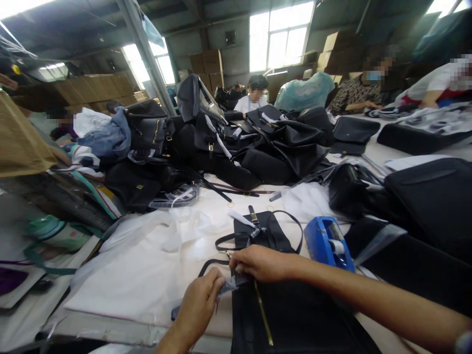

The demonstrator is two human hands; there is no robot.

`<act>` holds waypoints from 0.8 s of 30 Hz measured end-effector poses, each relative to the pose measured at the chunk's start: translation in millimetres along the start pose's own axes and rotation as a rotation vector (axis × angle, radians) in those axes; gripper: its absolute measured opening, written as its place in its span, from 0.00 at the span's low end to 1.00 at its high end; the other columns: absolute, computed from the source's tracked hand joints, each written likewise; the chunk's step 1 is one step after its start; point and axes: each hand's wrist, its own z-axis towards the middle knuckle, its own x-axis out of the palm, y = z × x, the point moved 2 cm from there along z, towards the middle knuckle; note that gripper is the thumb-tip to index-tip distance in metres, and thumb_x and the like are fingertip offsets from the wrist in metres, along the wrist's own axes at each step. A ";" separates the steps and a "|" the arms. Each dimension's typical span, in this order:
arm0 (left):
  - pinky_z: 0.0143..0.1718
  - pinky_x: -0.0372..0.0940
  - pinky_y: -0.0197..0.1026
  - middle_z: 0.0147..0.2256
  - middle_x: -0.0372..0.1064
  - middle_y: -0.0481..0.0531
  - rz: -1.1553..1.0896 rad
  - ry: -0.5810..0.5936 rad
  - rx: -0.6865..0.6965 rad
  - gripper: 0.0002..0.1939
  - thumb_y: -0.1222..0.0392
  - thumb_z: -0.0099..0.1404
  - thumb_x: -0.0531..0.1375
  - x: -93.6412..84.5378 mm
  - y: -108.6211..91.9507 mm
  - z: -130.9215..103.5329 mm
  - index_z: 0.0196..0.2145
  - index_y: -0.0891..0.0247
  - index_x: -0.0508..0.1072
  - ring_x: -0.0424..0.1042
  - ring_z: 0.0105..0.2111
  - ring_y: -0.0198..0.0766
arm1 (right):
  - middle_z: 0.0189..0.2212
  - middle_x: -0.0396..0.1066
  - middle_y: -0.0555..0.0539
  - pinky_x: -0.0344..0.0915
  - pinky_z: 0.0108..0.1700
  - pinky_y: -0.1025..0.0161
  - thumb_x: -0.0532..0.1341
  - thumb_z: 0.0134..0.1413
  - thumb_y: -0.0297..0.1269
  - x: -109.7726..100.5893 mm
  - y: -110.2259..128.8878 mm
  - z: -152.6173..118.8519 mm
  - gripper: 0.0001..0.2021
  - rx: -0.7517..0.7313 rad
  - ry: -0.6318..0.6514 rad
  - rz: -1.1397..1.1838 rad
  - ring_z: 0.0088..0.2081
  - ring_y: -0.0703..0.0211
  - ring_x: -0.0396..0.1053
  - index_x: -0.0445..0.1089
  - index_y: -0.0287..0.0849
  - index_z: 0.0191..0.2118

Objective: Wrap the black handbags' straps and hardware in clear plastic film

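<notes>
A black handbag [295, 314] with a gold zipper lies in front of me, its flap and thin straps [295, 221] spread out at the far end. My left hand [197, 302] pinches a bit of clear plastic wrap [229, 285] at the bag's left edge. Bent over the same spot, my right hand [260, 263] has its fingers closed by the bag's strap and the wrap; its fingertips are partly hidden, so what exactly they grip is unclear. Beyond the right hand, a gold buckle [253, 216] and a white paper-wrapped piece [241, 218] lie on the flap.
A blue tape dispenser [324, 241] stands right of the bag. Sheets of white wrapping [125, 280] cover the table's left side. Black bags [273, 162] are heaped across the back, with more at the right [435, 196]. Several co-workers [252, 101] sit beyond. A green bottle [59, 233] lies far left.
</notes>
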 end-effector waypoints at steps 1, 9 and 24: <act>0.27 0.52 0.38 0.22 0.65 0.46 0.033 0.003 0.006 0.14 0.50 0.69 0.49 1.1 5.0 -5.5 0.27 0.57 0.63 0.66 0.24 0.39 | 0.39 0.74 0.44 0.61 0.39 0.66 0.54 0.61 0.32 -3.1 -3.9 3.6 0.11 0.008 -0.021 -0.044 0.40 0.57 0.71 0.69 0.40 0.46; 0.27 0.48 0.40 0.24 0.69 0.49 0.304 -0.041 0.058 0.12 0.57 0.71 0.45 28.6 44.0 -10.1 0.30 0.57 0.62 0.69 0.26 0.42 | 0.41 0.73 0.36 0.66 0.37 0.58 0.61 0.56 0.42 41.4 -15.4 95.9 0.16 -0.023 0.089 -0.482 0.41 0.46 0.72 0.68 0.35 0.45; 0.36 0.57 0.44 0.33 0.65 0.56 0.539 -0.373 0.141 0.14 0.70 0.68 0.46 54.9 58.9 19.0 0.31 0.61 0.67 0.66 0.35 0.45 | 0.33 0.75 0.33 0.66 0.36 0.55 0.54 0.61 0.43 -56.0 -65.3 29.0 0.16 0.461 -0.019 -0.631 0.37 0.42 0.74 0.74 0.36 0.38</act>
